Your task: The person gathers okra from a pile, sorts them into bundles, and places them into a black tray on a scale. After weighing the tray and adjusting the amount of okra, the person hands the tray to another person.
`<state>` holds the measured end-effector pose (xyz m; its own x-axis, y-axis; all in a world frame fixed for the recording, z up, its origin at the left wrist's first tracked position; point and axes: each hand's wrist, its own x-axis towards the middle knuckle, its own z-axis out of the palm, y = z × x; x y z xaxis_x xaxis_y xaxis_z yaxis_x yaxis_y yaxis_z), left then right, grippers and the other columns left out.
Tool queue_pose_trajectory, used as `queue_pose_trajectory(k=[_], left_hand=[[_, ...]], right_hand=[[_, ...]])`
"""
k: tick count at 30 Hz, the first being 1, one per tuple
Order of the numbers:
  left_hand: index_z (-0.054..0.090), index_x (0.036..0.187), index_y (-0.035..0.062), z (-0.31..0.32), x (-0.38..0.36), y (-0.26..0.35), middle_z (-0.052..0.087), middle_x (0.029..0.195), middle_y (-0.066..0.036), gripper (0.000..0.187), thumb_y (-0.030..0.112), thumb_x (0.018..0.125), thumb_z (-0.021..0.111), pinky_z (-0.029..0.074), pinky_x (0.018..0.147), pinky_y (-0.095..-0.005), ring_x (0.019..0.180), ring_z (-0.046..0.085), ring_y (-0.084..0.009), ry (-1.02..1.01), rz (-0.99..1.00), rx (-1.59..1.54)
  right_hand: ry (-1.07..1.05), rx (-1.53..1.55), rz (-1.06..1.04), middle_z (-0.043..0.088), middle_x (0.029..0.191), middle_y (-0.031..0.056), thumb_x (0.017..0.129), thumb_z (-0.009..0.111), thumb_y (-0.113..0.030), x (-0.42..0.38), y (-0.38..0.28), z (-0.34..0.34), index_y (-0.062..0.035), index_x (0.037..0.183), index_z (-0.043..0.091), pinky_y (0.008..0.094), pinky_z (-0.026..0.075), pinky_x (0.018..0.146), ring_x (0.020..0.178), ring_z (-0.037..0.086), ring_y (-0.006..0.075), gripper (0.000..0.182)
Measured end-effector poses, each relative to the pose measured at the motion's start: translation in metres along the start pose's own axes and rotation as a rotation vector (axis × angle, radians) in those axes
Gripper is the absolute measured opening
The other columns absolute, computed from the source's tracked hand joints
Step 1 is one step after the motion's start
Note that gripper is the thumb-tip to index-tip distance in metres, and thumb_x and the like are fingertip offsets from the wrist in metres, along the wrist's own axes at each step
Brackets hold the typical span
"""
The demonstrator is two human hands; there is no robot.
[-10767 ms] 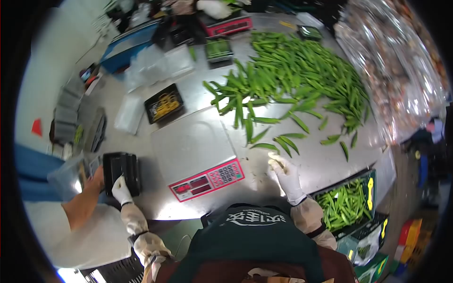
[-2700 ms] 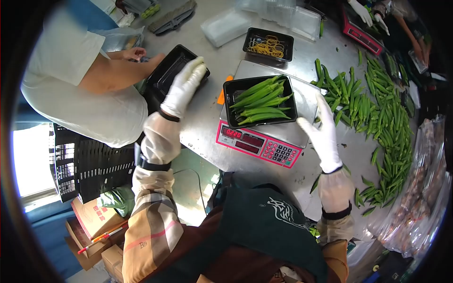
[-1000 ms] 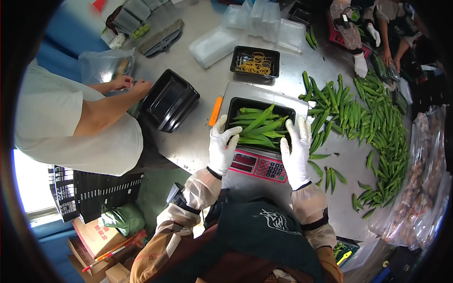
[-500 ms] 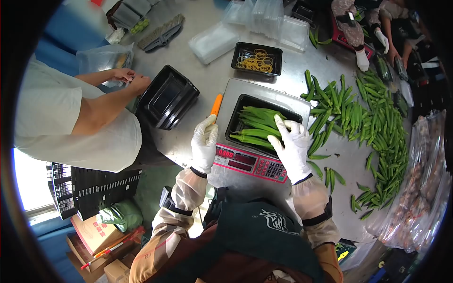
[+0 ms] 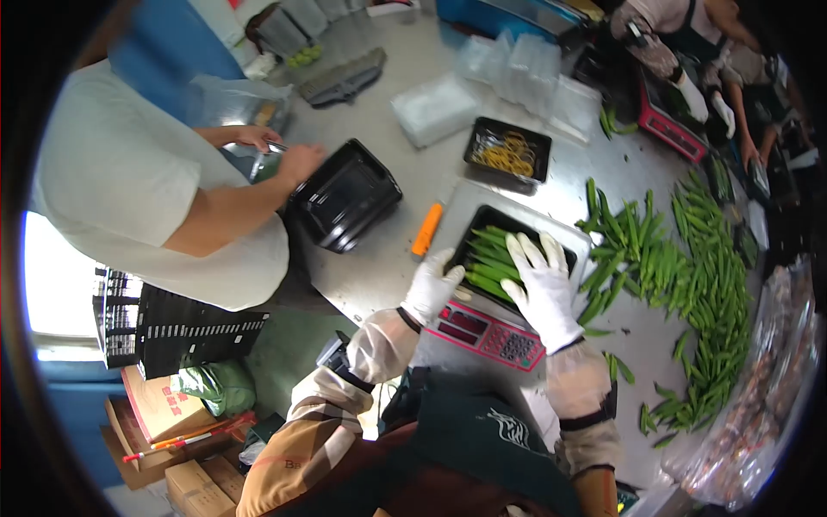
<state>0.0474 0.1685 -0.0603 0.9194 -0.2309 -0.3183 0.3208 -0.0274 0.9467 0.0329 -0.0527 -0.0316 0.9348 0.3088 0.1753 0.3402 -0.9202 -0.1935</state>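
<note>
Far left, a co-worker in a white shirt (image 5: 129, 172) leans in, one bare hand (image 5: 303, 160) resting against a stack of empty black trays (image 5: 345, 205) on the steel table (image 5: 379, 276). Those trays sit well apart from the action.

Moving in: an orange tool (image 5: 427, 229) lies on the table just beside the scale (image 5: 491, 320), and right below it comes the left hand (image 5: 432, 286), gloved in white. It cups the near left corner of the black tray (image 5: 479, 226) that sits on the scale's platform, fingers curled onto the rim, thumb side toward the okra. It looks like a light grip on the rim, not a full clench.

In the tray, the okra pods (image 5: 489, 263) lie stacked, their long axes running roughly from the near left toward the far right. Over their right half the right hand (image 5: 541, 284) lies flat, fingers spread wide and pointing away from the body, palm pressing down on the pods. It is open and holds nothing; it only touches the pods. Both hands are on the tray, the right one nearer the pods themselves.

Further right, loose okra (image 5: 689, 284) spreads across the table in a long heap, apart from the scale. Beyond the scale stands a small tray of rubber bands (image 5: 506, 153).
</note>
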Motion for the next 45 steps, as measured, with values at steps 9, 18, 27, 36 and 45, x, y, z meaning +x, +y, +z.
queue_pose_trajectory(k=[9, 18, 27, 36, 45], left_hand=[[0.053, 0.129, -0.0084, -0.032, 0.04, 0.053, 0.064, 0.114, -0.022, 0.035, -0.001, 0.095, 0.05, 0.062, 0.081, -0.0478, 0.089, 0.069, -0.0416, 0.11, -0.236, -0.459], [0.053, 0.13, -0.0065, -0.174, 0.207, 0.074, 0.064, 0.117, -0.018, 0.037, -0.002, 0.093, 0.051, 0.053, 0.089, -0.0324, 0.104, 0.065, -0.0297, 0.496, 0.293, -0.661], [0.057, 0.124, -0.0035, -0.257, 0.265, 0.066, 0.064, 0.115, -0.018, 0.033, -0.002, 0.093, 0.048, 0.052, 0.091, -0.0382, 0.106, 0.063, -0.0325, 0.927, 0.174, -0.393], [0.061, 0.119, -0.0006, -0.245, 0.236, 0.071, 0.064, 0.114, -0.018, 0.032, -0.003, 0.092, 0.044, 0.05, 0.092, -0.044, 0.108, 0.061, -0.0354, 1.009, 0.558, 0.341], [0.071, 0.108, 0.0014, -0.197, 0.03, 0.017, 0.072, 0.098, -0.014, 0.025, 0.021, 0.097, 0.059, 0.05, 0.087, -0.0288, 0.093, 0.068, -0.0194, 0.425, 0.303, 0.918]], right_hand=[[0.466, 0.639, 0.365, 0.048, 0.146, 0.0165, 0.092, 0.053, 0.001, -0.022, 0.032, -0.028, 0.0021, 0.143, 0.045, 0.038, 0.031, 0.114, 0.131, 0.049, 0.0274, 0.051], [0.471, 0.768, 0.783, 0.05, 0.141, 0.0158, 0.096, 0.047, 0.001, -0.112, 0.06, -0.011, 0.0025, 0.145, 0.042, 0.035, 0.036, 0.109, 0.125, 0.052, 0.0231, 0.049], [0.558, 0.85, 0.931, 0.052, 0.142, 0.0159, 0.1, 0.047, -0.003, -0.128, 0.073, 0.019, 0.0051, 0.145, 0.04, 0.0323, 0.037, 0.108, 0.125, 0.053, 0.0213, 0.046], [0.535, 0.909, 0.888, 0.051, 0.141, 0.0172, 0.097, 0.046, 0.003, -0.101, 0.06, 0.015, 0.0062, 0.145, 0.039, 0.0319, 0.037, 0.108, 0.123, 0.054, 0.0202, 0.048], [0.524, 1.001, 0.92, 0.054, 0.139, 0.0128, 0.096, 0.049, 0.004, -0.122, 0.034, -0.018, 0.0012, 0.139, 0.049, 0.0305, 0.045, 0.1, 0.12, 0.056, 0.0187, 0.044]])
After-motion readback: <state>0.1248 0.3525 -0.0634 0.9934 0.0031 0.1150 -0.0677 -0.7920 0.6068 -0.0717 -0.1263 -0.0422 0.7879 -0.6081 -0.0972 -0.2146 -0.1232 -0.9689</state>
